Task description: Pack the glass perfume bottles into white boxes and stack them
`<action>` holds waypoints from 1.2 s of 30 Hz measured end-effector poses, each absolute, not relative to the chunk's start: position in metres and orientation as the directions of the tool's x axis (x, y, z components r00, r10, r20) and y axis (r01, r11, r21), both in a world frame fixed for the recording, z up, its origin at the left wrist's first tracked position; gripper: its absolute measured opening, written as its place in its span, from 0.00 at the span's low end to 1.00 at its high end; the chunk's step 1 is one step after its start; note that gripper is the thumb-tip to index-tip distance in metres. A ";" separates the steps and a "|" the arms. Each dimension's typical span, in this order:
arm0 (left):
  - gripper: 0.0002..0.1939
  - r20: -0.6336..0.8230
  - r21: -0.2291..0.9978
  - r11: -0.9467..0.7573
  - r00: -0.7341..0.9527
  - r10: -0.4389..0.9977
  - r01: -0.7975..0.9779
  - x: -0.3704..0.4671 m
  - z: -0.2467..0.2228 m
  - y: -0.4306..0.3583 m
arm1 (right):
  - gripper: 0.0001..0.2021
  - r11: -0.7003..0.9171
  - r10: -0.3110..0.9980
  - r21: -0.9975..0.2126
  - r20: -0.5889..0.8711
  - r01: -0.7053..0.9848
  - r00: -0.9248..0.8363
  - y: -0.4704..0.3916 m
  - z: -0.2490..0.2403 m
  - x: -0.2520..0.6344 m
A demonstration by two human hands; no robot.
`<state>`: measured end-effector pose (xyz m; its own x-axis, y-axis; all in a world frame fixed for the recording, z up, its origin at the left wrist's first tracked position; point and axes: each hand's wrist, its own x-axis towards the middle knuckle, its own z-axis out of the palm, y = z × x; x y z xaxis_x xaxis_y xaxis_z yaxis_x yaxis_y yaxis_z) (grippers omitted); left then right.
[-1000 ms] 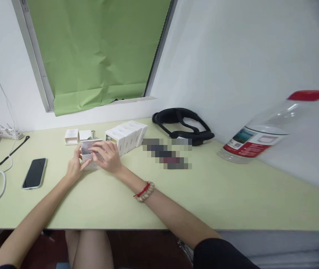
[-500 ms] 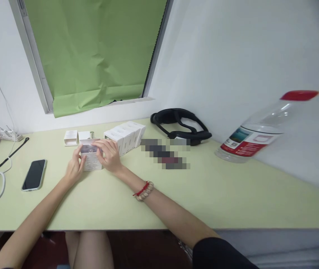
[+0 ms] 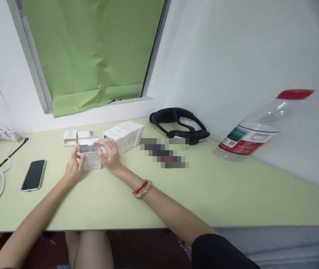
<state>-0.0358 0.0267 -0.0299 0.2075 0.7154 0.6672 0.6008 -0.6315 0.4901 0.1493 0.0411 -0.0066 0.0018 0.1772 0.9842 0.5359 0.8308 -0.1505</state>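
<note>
A small white box (image 3: 92,161) with printed text on its side and a raised flap stands on the table between my hands. My left hand (image 3: 74,165) grips its left edge. On the right side, my right hand (image 3: 110,154) has its fingers on the box's upper edge and flap. Inside the opening something purplish shows, too small to make out. Just behind are a small open white box (image 3: 70,138), another white piece (image 3: 84,134) and a small metallic cylinder (image 3: 91,133). A row of white boxes (image 3: 125,137) stands right of my right hand.
On the pale green table (image 3: 159,201) lie a phone (image 3: 33,175), a black strap (image 3: 13,152) and a white cable (image 3: 2,186) at left. A power strip (image 3: 8,135) is behind. A black headset (image 3: 180,127) and a large bottle (image 3: 246,138) stand right.
The fingers of my right hand have shifted slightly right along the box's top, so more of the flap and opening shows. The whole view has moved slightly.
</note>
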 end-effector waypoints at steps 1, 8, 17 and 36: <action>0.29 0.656 0.500 -0.623 0.207 0.726 0.601 -0.036 -0.029 0.026 | 0.09 0.832 0.169 -0.138 0.986 0.537 -0.009 0.041 -0.006 0.150; 0.31 0.634 0.491 -0.605 0.218 0.742 0.627 -0.037 -0.030 0.027 | 0.09 0.798 0.093 -0.027 0.993 0.601 -0.079 0.039 -0.007 0.148; 0.28 0.662 0.483 -0.658 0.250 0.706 0.578 -0.036 -0.028 0.026 | 0.16 0.829 0.019 0.068 0.989 0.556 -0.148 0.034 -0.009 0.141; 0.14 0.829 0.122 -0.698 0.315 0.463 0.706 -0.035 -0.022 0.027 | 0.20 0.784 0.463 -0.539 0.838 0.307 0.289 0.050 -0.013 0.139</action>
<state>-0.0354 0.0272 -0.0220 0.3145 0.4632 0.8285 0.7061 -0.6976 0.1220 0.1394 0.0504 -0.0134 0.2886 0.4635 0.8378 0.3066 0.7842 -0.5395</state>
